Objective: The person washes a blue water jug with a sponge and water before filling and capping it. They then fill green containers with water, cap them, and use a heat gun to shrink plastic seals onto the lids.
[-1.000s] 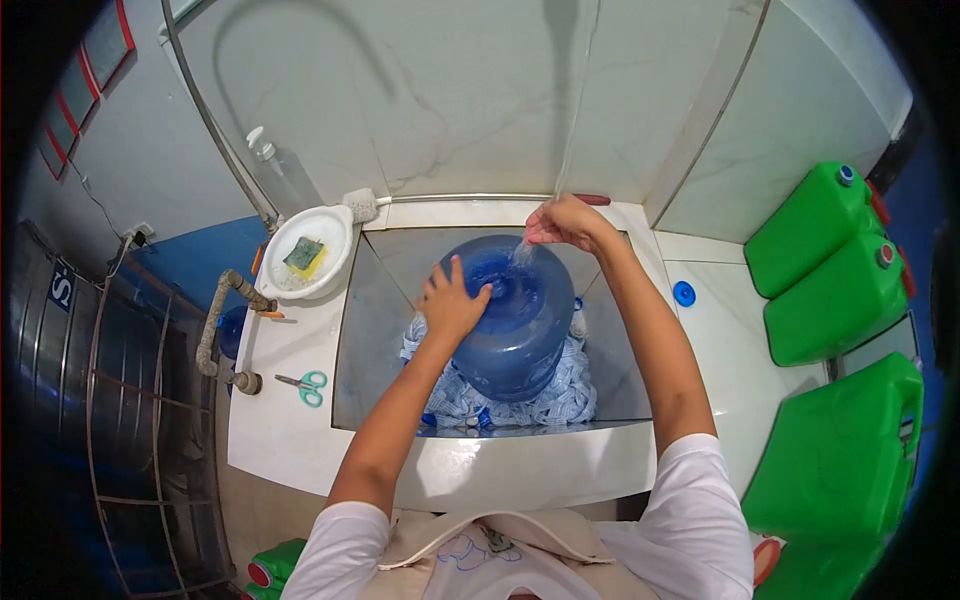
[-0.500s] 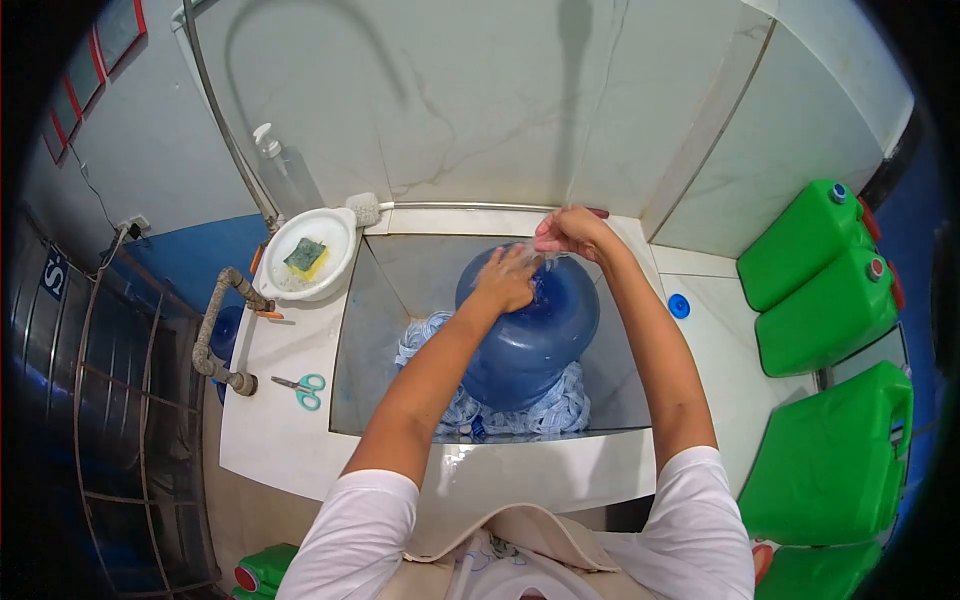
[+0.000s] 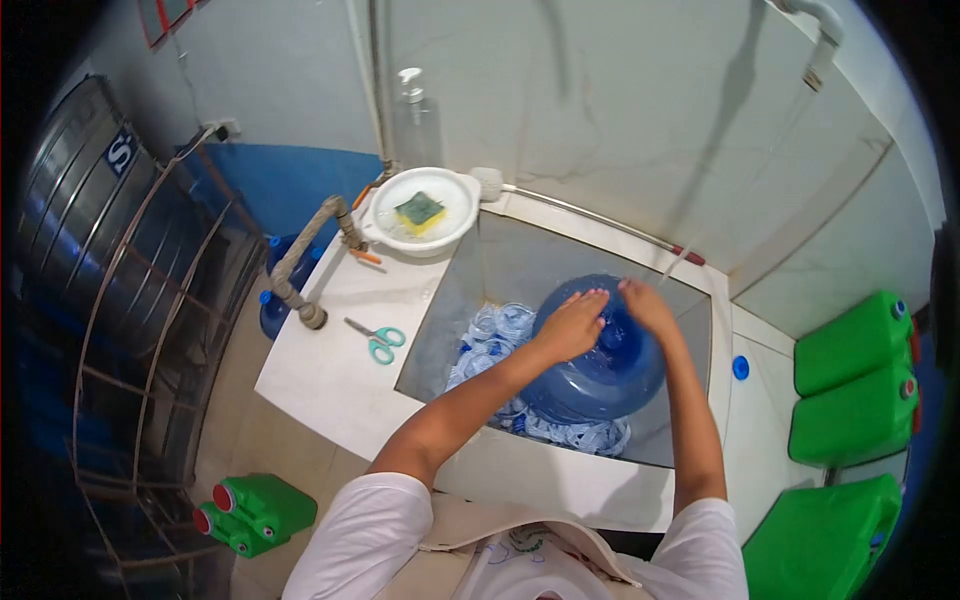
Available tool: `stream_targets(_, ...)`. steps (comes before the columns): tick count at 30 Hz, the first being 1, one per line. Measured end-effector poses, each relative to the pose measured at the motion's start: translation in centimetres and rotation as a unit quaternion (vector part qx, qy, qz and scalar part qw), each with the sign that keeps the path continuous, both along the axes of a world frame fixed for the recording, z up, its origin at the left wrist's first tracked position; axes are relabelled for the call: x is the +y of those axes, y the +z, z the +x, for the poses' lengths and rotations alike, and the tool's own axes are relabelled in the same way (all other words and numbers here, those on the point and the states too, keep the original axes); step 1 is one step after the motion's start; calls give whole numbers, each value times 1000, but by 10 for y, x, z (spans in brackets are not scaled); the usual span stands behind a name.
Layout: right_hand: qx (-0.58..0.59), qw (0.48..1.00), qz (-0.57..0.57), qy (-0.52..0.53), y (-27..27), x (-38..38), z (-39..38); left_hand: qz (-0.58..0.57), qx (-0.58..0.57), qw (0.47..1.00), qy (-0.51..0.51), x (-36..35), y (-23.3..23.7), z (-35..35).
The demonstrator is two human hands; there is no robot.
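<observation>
A large blue water jug (image 3: 590,385) stands in the grey sink basin (image 3: 440,350), its neck end facing up. Over the left side of its top, my left hand (image 3: 577,327) lies with fingers stretched out and nothing in it. My right hand (image 3: 648,307) is at the jug's upper right side, fingers slightly bent and apart from the left hand; I see nothing in it. A thin stream of water (image 3: 678,257) falls close to the right hand. Under and beside the jug is a pile of pale blue looped strips (image 3: 490,345).
Left of the basin are teal-handled scissors (image 3: 382,342), a pipe (image 3: 290,270) and a white bowl (image 3: 427,245) holding a sponge (image 3: 420,212). A long-handled brush (image 3: 590,217) lies behind. On the right are a blue cap (image 3: 740,367) and green jerrycans (image 3: 850,415).
The view has turned and shifted, so the basin sits further right. My right hand has gone from a pinch above the jug's top to its right side, fingers looser. The left hand stays on top.
</observation>
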State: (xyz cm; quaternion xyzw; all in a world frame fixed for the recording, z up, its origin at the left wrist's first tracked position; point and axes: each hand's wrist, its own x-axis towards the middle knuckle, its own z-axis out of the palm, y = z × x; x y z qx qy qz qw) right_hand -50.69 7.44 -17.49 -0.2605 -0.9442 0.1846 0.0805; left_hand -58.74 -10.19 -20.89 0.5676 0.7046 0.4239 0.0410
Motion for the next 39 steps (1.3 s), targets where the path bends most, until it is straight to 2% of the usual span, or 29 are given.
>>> stream_targets(1, -15, 996, 93, 7, -20, -21, 7, 27, -107, 992, 61, -17, 2, -14)
stream_targets(3, -2, 991, 134, -12, -11, -63, 24, 101, -276, 931, 216, -68, -1, -60)
stream_targets(4, 11, 984, 175, -43, -5, -75, 31, 108, -288, 874, 375, -92, -57, -112)
stream_targets(5, 10, 984, 173, -50, -5, -77, 36, 263, -466, 735, 417, -119, -46, -133)
stream_targets(6, 25, 981, 188, -52, -5, -79, 42, 280, -560, 650, 431, -159, -41, -168)
stream_targets(7, 39, 977, 203, -54, -7, -82, 49, 313, -586, 617, 422, -191, -31, -190)
stream_targets(9, 51, 977, 203, -46, -6, -85, 55, 382, -692, 566, 236, -238, -47, -249)
stream_targets(10, 63, 976, 208, -32, -3, -83, 59, 334, -707, 533, 324, -235, 10, -234)
stream_targets(11, 59, 974, 210, -56, -5, -78, 61, 354, -763, 488, 234, -248, -10, -266)
stream_targets(12, 96, 972, 211, -35, -12, -74, 62, 321, -770, 529, 158, -260, -8, -279)
stream_targets(13, 133, 968, 210, -12, -17, -72, 66, 411, -796, 414, 163, -260, 6, -288)
stream_targets(14, 125, 969, 209, -28, -18, -74, 70, 431, -802, 392, 130, -264, 25, -288)
stream_targets(15, 128, 966, 224, -27, -17, -76, 71, 456, -771, 418, 152, -265, 44, -282)
stream_targets(16, 132, 961, 240, -25, -13, -77, 68, 492, -763, 386, 165, -264, 53, -284)
stream_targets(17, 130, 961, 240, -35, -8, -77, 65, 483, -768, 388, 161, -250, 52, -279)
stream_targets(19, 109, 979, 170, -16, 6, -74, 58, 577, -583, 512, 254, -196, 58, -228)
stream_targets(20, 107, 986, 130, -5, 8, -62, 50, 509, -557, 624, 203, -158, 40, -195)
stream_targets(21, 106, 990, 89, 8, 6, -46, 39, 374, -580, 696, 198, -115, 27, -152)
stream_targets(22, 127, 992, 15, -22, -1, -22, 27, 183, -400, 884, 162, -81, 18, -106)
stream_targets(23, 150, 986, -59, -49, -1, 1, 15, -22, -173, 979, 110, -47, 12, -59)
stream_targets(24, 152, 985, -55, -52, 13, 16, 7, -153, -112, 966, 173, -10, 10, -10)
stream_targets(25, 172, 935, -287, -120, 30, 27, 2, -192, -56, 953, 226, 10, 16, 27)
stream_targets(26, 182, 826, -502, -180, 43, 33, 1, -231, 0, 933, 276, 20, 21, 48)
stream_targets(31, 121, 780, -602, -120, 71, 54, 8, -274, 105, 940, 176, 62, 29, 34)
stream_targets(34, 82, 815, -562, -114, 83, 53, 8, -275, 209, 937, -54, 83, 33, 17)
stream_targets(35, 81, 812, -566, -118, 82, 54, 7, -278, 207, 936, -58, 90, 31, 11)
stream_targets(37, 50, 868, -482, -104, 86, 53, 6, -261, 213, 927, -163, 104, 30, 5)
stream_targets(38, 40, 875, -474, -93, 88, 52, 7, -317, 182, 927, -82, 113, 26, 13)
stream_targets(39, 40, 873, -478, -94, 85, 55, 6, -320, 182, 926, -85, 115, 32, 25)
